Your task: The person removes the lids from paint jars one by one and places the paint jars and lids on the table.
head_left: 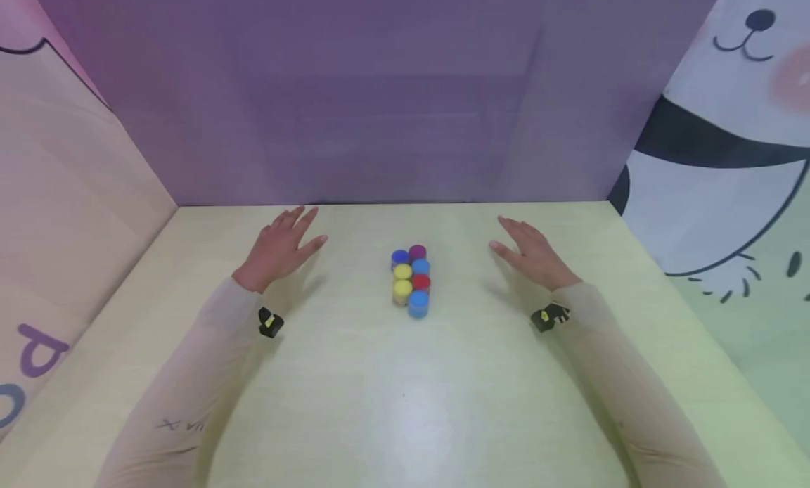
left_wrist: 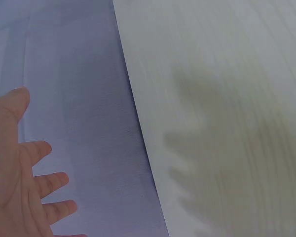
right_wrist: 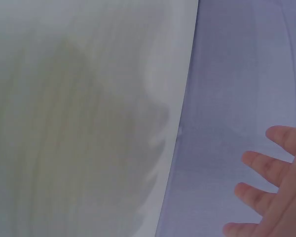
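Note:
A tight cluster of small round-lidded jars stands mid-table in the head view: a dark blue jar (head_left: 400, 259), a purple jar (head_left: 417, 252), two yellow jars (head_left: 402, 291), a red jar (head_left: 420, 283) and two light blue jars (head_left: 418, 304). To their left hovers my left hand (head_left: 278, 247), fingers spread and thumb apart, holding nothing. My right hand (head_left: 530, 254) is held over the table on the other side, its fingers extended and nothing in it. Each wrist view shows the spread fingers of its hand (left_wrist: 19, 173), (right_wrist: 274, 182) and their shadow on the tabletop.
The pale wood table (head_left: 354, 403) ends at a purple wall panel (head_left: 392, 108) at the back. A printed panel (head_left: 728, 207) flanks it on the right, another pale panel (head_left: 69, 214) on the left. Small black wrist cameras (head_left: 271, 322) sit by both cuffs.

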Demonstrator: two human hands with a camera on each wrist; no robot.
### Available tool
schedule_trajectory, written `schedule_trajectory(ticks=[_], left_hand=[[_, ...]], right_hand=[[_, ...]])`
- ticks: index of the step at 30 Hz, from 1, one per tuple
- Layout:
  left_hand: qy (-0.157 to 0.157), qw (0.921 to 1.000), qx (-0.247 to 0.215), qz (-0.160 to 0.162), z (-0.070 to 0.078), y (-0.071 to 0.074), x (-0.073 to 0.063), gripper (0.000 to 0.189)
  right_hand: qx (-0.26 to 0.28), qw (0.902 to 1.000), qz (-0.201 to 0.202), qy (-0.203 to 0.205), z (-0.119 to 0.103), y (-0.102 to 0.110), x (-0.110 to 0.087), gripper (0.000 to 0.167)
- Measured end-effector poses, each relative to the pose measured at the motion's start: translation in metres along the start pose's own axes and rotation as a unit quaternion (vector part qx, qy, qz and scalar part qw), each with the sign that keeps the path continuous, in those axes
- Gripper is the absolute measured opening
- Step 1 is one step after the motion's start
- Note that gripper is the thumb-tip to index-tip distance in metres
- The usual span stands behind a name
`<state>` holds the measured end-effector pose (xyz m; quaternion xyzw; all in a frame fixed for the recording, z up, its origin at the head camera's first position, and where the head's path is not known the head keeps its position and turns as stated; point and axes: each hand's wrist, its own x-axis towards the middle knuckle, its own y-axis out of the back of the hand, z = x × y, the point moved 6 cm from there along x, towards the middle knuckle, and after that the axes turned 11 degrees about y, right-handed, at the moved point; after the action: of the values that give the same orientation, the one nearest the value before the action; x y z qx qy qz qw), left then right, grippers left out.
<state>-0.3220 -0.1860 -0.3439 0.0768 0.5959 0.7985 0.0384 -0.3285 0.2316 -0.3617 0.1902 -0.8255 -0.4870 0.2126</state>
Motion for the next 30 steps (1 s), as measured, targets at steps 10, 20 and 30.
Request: schedule_trajectory(ticks=[10, 20, 30], left_hand=[[-0.010, 0.9996, -0.020, -0.019, 0.006, -0.005, -0.006, 0.066], [-0.029, 0.9987, -0.028, -0.029, 0.017, -0.014, -0.013, 0.064], [-0.012, 0.9980, -0.041, -0.046, 0.032, -0.024, -0.019, 0.064]], right_hand=[[0.060, 0.9980, -0.008, 0.019, -0.018, -0.016, 0.001, 0.068], [0.078, 0.9962, -0.018, 0.033, -0.049, -0.028, 0.003, 0.067], [0.092, 0.9953, -0.031, 0.011, -0.074, -0.041, 0.003, 0.067]])
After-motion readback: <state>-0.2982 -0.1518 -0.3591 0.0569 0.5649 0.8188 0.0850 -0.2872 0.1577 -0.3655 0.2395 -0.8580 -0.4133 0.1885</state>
